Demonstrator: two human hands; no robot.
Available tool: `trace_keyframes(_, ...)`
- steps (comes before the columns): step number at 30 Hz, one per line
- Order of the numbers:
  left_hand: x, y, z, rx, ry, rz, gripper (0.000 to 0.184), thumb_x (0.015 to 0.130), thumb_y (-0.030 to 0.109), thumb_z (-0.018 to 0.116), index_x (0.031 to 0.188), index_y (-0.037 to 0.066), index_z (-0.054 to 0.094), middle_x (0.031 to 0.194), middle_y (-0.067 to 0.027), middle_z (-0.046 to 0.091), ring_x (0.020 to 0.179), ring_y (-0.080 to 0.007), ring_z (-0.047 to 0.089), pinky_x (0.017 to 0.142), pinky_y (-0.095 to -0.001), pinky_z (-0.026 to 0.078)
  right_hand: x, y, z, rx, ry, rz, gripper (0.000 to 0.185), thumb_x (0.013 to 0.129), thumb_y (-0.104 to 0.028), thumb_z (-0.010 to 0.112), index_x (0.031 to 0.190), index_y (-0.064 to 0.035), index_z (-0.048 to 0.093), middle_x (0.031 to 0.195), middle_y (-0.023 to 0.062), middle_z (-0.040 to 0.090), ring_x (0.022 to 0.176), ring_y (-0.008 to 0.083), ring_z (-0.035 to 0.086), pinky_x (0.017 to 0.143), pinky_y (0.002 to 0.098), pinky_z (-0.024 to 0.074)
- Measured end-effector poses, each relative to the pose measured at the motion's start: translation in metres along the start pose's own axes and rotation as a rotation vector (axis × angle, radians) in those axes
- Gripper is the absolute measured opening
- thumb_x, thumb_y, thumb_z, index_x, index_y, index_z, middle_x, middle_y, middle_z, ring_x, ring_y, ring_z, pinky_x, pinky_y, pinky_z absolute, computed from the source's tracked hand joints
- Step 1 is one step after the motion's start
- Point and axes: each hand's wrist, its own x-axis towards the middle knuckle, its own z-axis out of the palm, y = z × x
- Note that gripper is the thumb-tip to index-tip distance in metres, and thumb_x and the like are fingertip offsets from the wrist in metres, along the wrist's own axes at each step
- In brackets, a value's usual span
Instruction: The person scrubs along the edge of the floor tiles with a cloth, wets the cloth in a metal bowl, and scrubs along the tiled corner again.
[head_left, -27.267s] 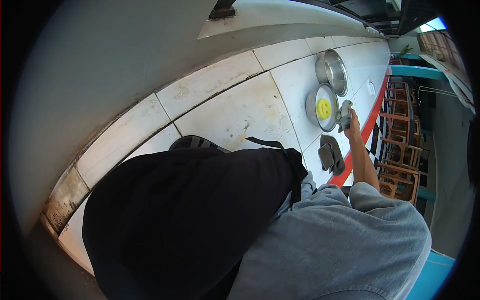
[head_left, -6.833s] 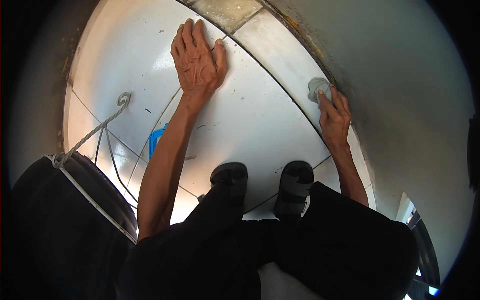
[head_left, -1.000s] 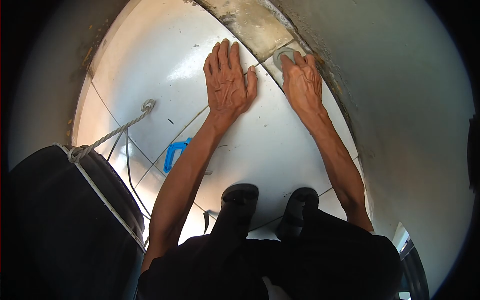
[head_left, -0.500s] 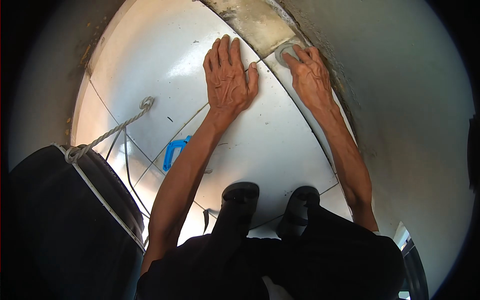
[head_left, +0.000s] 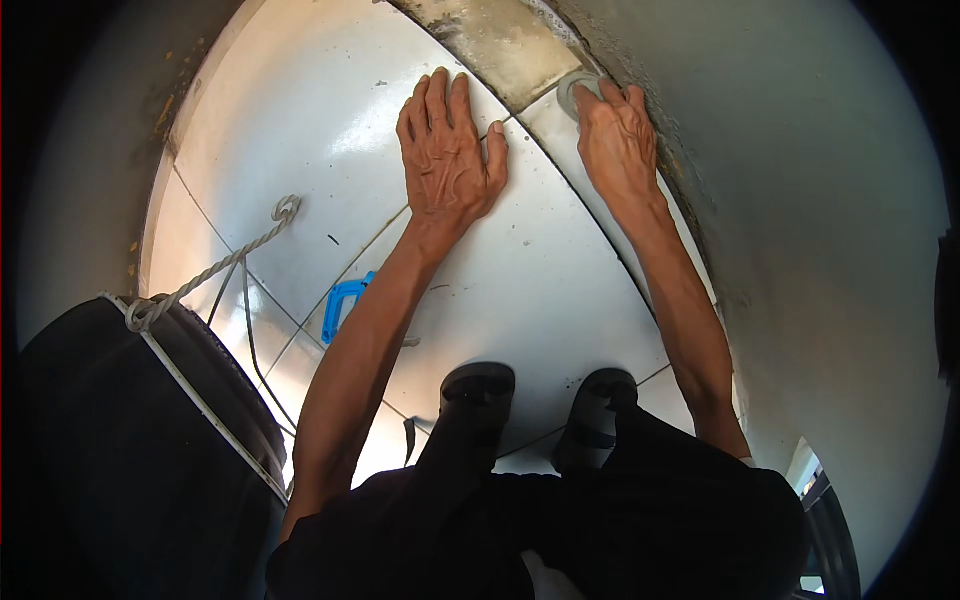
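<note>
My left hand [head_left: 443, 165] lies palm down on the white floor tiles [head_left: 540, 240], fingers stretched out and thumb spread to the side. My right hand [head_left: 617, 145] is closed over a round, grey-green pad [head_left: 568, 96], pressing it to the narrow tile strip beside the wall. Part of the pad is hidden under the fingers. Just beyond the pad is a tile [head_left: 495, 45] with brown and dark stains. A dark joint line runs between my two hands.
A grey wall [head_left: 800, 220] curves along the right. At left stands a black bucket-like container [head_left: 120, 430] with a knotted rope [head_left: 215, 268] tied to its rim. A blue plastic frame [head_left: 333, 312] lies by my left forearm. My feet are in dark slippers [head_left: 480, 385].
My right hand has shifted slightly up along the strip with the pad, and its fingers are more bunched. The whole view has drifted a little; my left hand stays flat on the floor.
</note>
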Motion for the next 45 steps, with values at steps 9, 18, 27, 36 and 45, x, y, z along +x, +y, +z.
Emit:
trace_keyframes(9, -0.004, 0.002, 0.000, -0.006, 0.002, 0.014, 0.057, 0.093, 0.023, 0.059, 0.141, -0.006, 0.048, 0.147, -0.0271, 0.044, 0.140, -0.0414, 0.037, 0.117, -0.0513, 0.027, -0.006, -0.010, 0.006, -0.113, -0.025, 0.056, 0.011, 0.087, 0.003, 0.059, 0.094, 0.0074, 0.067, 0.105, 0.0248, 0.065, 0.107, 0.0380, 0.062, 0.081, 0.0478, 0.0586)
trace_keyframes(18, -0.005, 0.002, 0.000, 0.002, -0.023, 0.000, 0.060, 0.094, 0.024, 0.058, 0.143, -0.007, 0.045, 0.149, -0.0269, 0.042, 0.141, -0.0416, 0.036, 0.118, -0.0519, 0.026, 0.003, -0.009, 0.006, -0.124, -0.024, 0.050, 0.015, 0.088, 0.002, 0.060, 0.099, 0.0069, 0.069, 0.107, 0.0252, 0.065, 0.105, 0.0368, 0.063, 0.085, 0.0450, 0.0585)
trace_keyframes(27, 0.000, 0.000, 0.000, 0.007, -0.034, -0.012, 0.062, 0.094, 0.027, 0.057, 0.145, -0.006, 0.043, 0.150, -0.0276, 0.041, 0.142, -0.0422, 0.035, 0.119, -0.0517, 0.024, 0.012, -0.011, 0.006, -0.111, -0.051, 0.073, 0.018, 0.088, 0.000, 0.060, 0.103, 0.0068, 0.068, 0.111, 0.0246, 0.064, 0.111, 0.0370, 0.060, 0.089, 0.0464, 0.0562)
trace_keyframes(36, 0.000, 0.001, -0.001, -0.012, -0.020, -0.007, 0.062, 0.092, 0.024, 0.059, 0.144, -0.007, 0.044, 0.150, -0.0279, 0.041, 0.142, -0.0427, 0.035, 0.119, -0.0517, 0.025, 0.014, -0.011, 0.007, -0.080, -0.040, 0.076, 0.017, 0.088, 0.000, 0.059, 0.100, 0.0060, 0.069, 0.109, 0.0257, 0.064, 0.108, 0.0374, 0.061, 0.089, 0.0471, 0.0550)
trace_keyframes(45, 0.002, 0.001, -0.003, -0.012, -0.017, 0.002, 0.061, 0.093, 0.024, 0.059, 0.144, -0.007, 0.045, 0.149, -0.0280, 0.042, 0.142, -0.0423, 0.035, 0.119, -0.0518, 0.025, 0.012, -0.005, 0.009, -0.057, 0.021, 0.070, 0.016, 0.089, 0.000, 0.059, 0.100, 0.0049, 0.069, 0.110, 0.0241, 0.064, 0.107, 0.0388, 0.061, 0.088, 0.0477, 0.0555)
